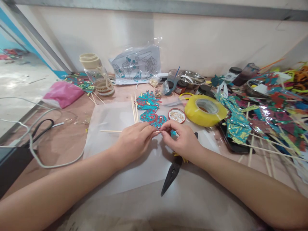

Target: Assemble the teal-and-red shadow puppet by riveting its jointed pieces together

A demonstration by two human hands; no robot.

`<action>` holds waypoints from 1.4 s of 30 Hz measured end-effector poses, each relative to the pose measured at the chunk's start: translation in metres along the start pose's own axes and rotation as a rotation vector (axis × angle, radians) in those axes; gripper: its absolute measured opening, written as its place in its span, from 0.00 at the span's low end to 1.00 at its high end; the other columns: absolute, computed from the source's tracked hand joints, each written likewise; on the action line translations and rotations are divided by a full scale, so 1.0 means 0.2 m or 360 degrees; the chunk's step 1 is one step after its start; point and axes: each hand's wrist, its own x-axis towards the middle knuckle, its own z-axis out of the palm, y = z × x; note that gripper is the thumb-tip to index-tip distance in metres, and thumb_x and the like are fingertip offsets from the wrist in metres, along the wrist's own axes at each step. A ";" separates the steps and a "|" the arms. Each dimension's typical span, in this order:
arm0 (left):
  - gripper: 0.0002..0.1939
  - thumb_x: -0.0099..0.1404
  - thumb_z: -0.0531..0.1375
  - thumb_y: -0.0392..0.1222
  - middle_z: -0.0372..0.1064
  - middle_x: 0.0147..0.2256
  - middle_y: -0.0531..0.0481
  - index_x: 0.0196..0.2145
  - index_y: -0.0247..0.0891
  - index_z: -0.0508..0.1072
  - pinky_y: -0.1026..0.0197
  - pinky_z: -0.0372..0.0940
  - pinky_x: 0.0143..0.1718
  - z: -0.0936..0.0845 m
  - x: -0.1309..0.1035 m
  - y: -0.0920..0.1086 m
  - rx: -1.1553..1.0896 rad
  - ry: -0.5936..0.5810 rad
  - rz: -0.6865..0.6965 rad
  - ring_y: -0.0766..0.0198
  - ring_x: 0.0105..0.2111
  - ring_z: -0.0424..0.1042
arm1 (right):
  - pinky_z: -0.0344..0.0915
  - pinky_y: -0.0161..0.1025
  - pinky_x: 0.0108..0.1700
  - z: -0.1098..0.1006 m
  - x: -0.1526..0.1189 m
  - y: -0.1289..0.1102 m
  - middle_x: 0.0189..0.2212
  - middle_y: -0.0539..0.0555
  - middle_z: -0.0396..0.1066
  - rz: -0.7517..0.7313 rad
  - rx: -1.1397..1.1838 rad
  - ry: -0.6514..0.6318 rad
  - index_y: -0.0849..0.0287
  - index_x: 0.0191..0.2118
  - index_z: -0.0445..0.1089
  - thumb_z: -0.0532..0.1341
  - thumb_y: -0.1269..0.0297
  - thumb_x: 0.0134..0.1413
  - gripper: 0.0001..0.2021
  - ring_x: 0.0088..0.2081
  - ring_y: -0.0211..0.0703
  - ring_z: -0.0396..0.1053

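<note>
bare left hand [136, 138], bare right hand [182, 138], smooth backs, slim fingers with round tips, nails too small to see well, bare left forearm [72, 180], bare right forearm [237, 175], both long and smooth, thin at the wrists, fatter toward the elbows

This looks like a small craft workshop. The work table [72, 128] carries a white sheet [115, 173] near its middle, with black pliers [172, 175] at six o'clock on it. At two to three o'clock lie heaps of painted cutouts [279, 106] and thin wooden sticks [276, 149], beside a fat roll of yellow tape [207, 110]. Toward twelve to one o'clock stand small jars [181, 86], a dish of tiny beads [176, 115] and a bagged line drawing [138, 64].
</note>
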 end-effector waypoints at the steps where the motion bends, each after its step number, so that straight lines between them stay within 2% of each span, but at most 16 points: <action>1: 0.11 0.71 0.51 0.40 0.71 0.31 0.48 0.37 0.34 0.71 0.60 0.67 0.35 0.00 0.00 0.00 -0.0017 -0.0003 0.0006 0.61 0.32 0.71 | 0.59 0.31 0.30 0.00 0.00 0.00 0.25 0.46 0.68 -0.0008 -0.0020 0.0006 0.58 0.33 0.66 0.57 0.71 0.53 0.02 0.27 0.34 0.65; 12: 0.10 0.71 0.51 0.38 0.73 0.29 0.49 0.36 0.35 0.71 0.63 0.65 0.32 0.01 0.00 -0.01 -0.0082 -0.0021 0.0030 0.63 0.29 0.72 | 0.56 0.30 0.26 0.00 0.00 0.02 0.23 0.45 0.66 0.0037 -0.0072 -0.0074 0.57 0.32 0.64 0.57 0.71 0.52 0.03 0.24 0.33 0.62; 19: 0.12 0.71 0.50 0.35 0.71 0.27 0.50 0.34 0.35 0.72 0.62 0.63 0.30 0.01 -0.01 -0.01 0.0156 -0.0041 0.0169 0.63 0.27 0.70 | 0.57 0.31 0.27 0.01 -0.01 0.02 0.22 0.45 0.65 0.0123 -0.0008 -0.0128 0.57 0.31 0.65 0.56 0.71 0.51 0.02 0.24 0.33 0.61; 23: 0.11 0.70 0.50 0.33 0.72 0.29 0.50 0.39 0.35 0.72 0.60 0.63 0.30 -0.02 -0.01 0.00 0.0356 -0.0072 0.0320 0.62 0.28 0.69 | 0.57 0.31 0.26 0.01 0.00 0.01 0.22 0.45 0.65 0.0260 0.0136 -0.0171 0.58 0.30 0.65 0.57 0.71 0.49 0.02 0.24 0.33 0.61; 28: 0.12 0.69 0.49 0.32 0.72 0.31 0.48 0.42 0.33 0.72 0.59 0.62 0.29 -0.06 -0.01 0.00 0.0521 -0.0083 0.0511 0.62 0.29 0.68 | 0.56 0.30 0.24 0.00 0.03 0.00 0.21 0.45 0.65 0.0570 0.0447 -0.0368 0.59 0.31 0.65 0.57 0.68 0.49 0.02 0.23 0.33 0.60; 32: 0.10 0.70 0.51 0.35 0.73 0.32 0.49 0.40 0.36 0.72 0.59 0.63 0.31 -0.03 0.00 -0.01 0.0393 -0.0096 0.0322 0.62 0.30 0.69 | 0.56 0.31 0.25 -0.01 0.04 0.01 0.21 0.46 0.65 0.0614 0.0531 -0.0406 0.59 0.32 0.65 0.57 0.66 0.52 0.03 0.23 0.34 0.62; 35: 0.12 0.72 0.50 0.39 0.73 0.29 0.50 0.36 0.36 0.72 0.60 0.63 0.33 0.00 0.01 -0.02 0.0204 -0.0029 0.0114 0.63 0.29 0.71 | 0.59 0.32 0.27 0.00 0.03 0.02 0.23 0.46 0.65 0.0468 0.0537 -0.0249 0.58 0.34 0.65 0.54 0.63 0.57 0.06 0.25 0.34 0.63; 38: 0.14 0.73 0.48 0.42 0.73 0.28 0.50 0.36 0.36 0.72 0.61 0.64 0.32 0.00 0.01 -0.02 0.0063 -0.0038 -0.0017 0.62 0.29 0.72 | 0.60 0.32 0.30 0.00 0.02 0.02 0.26 0.47 0.67 0.0270 0.0306 -0.0052 0.58 0.34 0.65 0.56 0.65 0.57 0.03 0.28 0.35 0.64; 42: 0.16 0.73 0.47 0.43 0.73 0.28 0.49 0.36 0.35 0.72 0.60 0.64 0.31 -0.01 0.01 -0.01 0.0021 -0.0087 -0.0044 0.61 0.29 0.72 | 0.59 0.32 0.30 0.00 0.00 0.01 0.26 0.48 0.68 0.0090 0.0008 -0.0034 0.57 0.33 0.66 0.56 0.67 0.57 0.03 0.28 0.35 0.65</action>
